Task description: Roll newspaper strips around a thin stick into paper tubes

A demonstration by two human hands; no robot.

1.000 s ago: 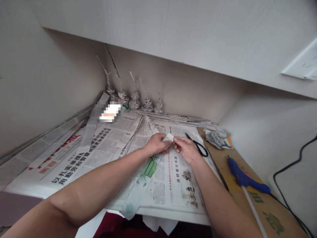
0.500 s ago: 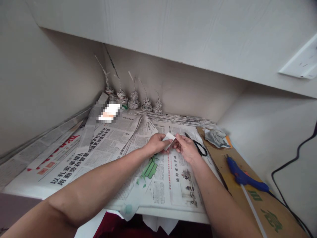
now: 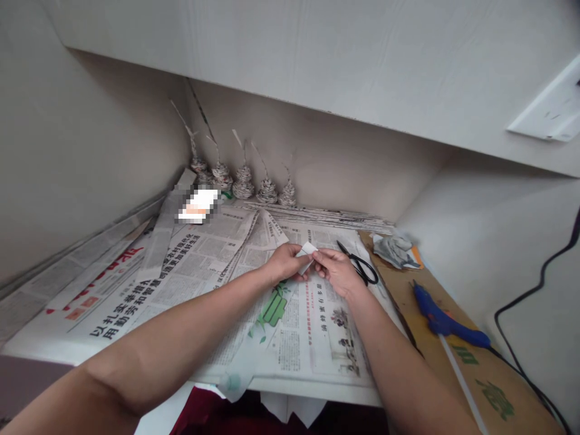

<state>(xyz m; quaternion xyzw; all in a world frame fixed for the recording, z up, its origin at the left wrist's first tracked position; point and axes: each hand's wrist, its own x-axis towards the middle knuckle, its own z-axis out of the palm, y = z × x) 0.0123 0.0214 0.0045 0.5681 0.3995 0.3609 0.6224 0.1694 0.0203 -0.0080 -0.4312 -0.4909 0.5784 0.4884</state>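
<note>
Between my hands is a small folded piece of white paper point(image 3: 309, 248), held above the newspaper point(image 3: 290, 356). My left hand point(image 3: 287, 261) pinches it from the left, thumb on top. From the right, the thumb and fingertips of my right hand point(image 3: 334, 266) close on its edge; the fingers underneath are partly hidden. Just beyond my right hand lies a pair of black scissors point(image 3: 365, 269), handles towards me. Under my wrists the newspaper shows a green printed picture point(image 3: 275, 307).
A blue glue gun point(image 3: 446, 320) with a white glue stick lies on cardboard point(image 3: 480, 377) at the right, near crumpled paper point(image 3: 396, 251). Thin rolled paper sticks point(image 3: 326, 216) lie along the back wall. Several coiled-paper gourd shapes point(image 3: 243, 183) stand behind a blurred-out phone-like object point(image 3: 198, 205).
My right thumb and fingers have shifted left along the white paper, closer to my left hand, covering more of its right corner. The view has moved slightly.
</note>
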